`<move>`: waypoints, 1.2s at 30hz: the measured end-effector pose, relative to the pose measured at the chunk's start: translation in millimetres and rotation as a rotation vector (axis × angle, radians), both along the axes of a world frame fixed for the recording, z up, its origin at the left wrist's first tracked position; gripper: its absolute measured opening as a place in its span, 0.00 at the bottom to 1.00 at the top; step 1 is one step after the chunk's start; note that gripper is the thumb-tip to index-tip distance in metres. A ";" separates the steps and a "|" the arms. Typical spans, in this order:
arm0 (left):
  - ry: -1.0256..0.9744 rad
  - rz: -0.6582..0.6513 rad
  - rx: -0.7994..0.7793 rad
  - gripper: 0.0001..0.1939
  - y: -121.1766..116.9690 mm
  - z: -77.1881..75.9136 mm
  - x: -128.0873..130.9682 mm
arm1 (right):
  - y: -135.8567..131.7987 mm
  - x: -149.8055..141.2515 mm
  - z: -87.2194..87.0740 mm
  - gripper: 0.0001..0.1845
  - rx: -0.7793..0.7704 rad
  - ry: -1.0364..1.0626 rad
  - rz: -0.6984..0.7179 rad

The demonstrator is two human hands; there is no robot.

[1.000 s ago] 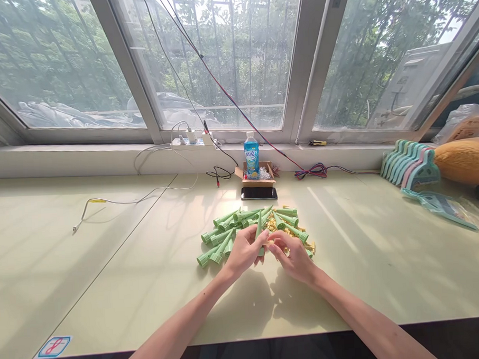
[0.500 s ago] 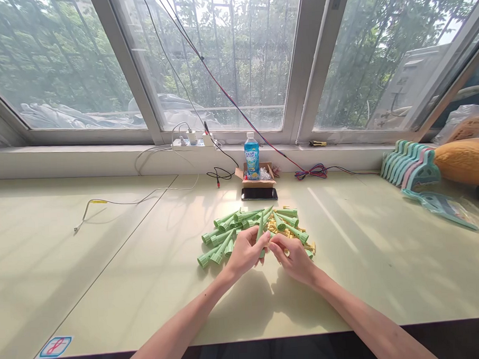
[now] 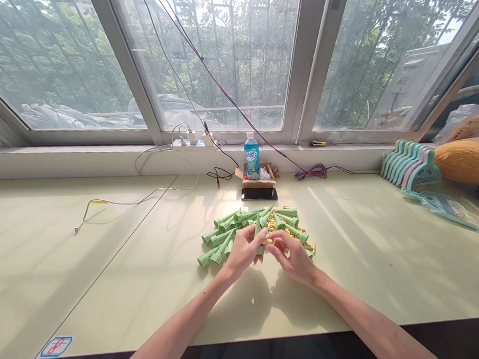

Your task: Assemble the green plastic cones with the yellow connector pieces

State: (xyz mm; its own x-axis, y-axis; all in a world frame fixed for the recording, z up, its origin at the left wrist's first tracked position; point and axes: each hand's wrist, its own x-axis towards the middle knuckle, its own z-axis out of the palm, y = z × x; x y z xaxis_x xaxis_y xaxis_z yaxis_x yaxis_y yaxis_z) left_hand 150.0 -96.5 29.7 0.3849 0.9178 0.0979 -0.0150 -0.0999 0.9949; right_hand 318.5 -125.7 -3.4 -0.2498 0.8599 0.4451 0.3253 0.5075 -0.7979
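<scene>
Head view (the only 1): left hand [image 3: 242, 252] is closed around 1 green cone [image 3: 258, 229], thumb across its near side, tip pointing up and away, wide end low by the fingers. Right hand [image 3: 293, 255] has thumb and index pinched on 1 small yellow piece [image 3: 269, 241], just right of the cone; can't tell if the 2 parts touch, fingers cover that spot. Handling: cone looks like thin moulded plastic, so I'd expect light, stiff, fairly smooth, not fragile in normal use. Best hold is the wider lower body, where there's more surface; the taper probably slides out if you grab near the tip. Yellow piece also looks rigid and nearly weightless, easy to drop, so fingertips only, by whichever end sticks out (too small here to read its shape properly). Position: held cone sits inside the left hand's grip, upper taper clear above the thumb; yellow piece is at the right fingertips, between the hands. Loose cones [image 3: 222, 237] lie just beyond and left of the left hand, a few more past the right; loose yellow pieces [image 3: 272, 225] are heaped just beyond the right hand, on the tabletop [image 3: 371, 279].
</scene>
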 end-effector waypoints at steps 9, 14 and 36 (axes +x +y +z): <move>0.031 -0.020 0.017 0.22 -1.2 -0.6 -0.9 | 1.5 -0.1 -1.2 0.10 0.002 -0.040 -0.006; 0.068 -0.018 0.046 0.21 -1.5 -0.4 -1.4 | 2.6 0.9 -1.6 0.16 0.024 -0.052 -0.020; 0.003 -0.008 -0.035 0.23 -0.8 3.3 -0.3 | 2.1 0.1 -2.1 0.09 -0.024 0.027 -0.003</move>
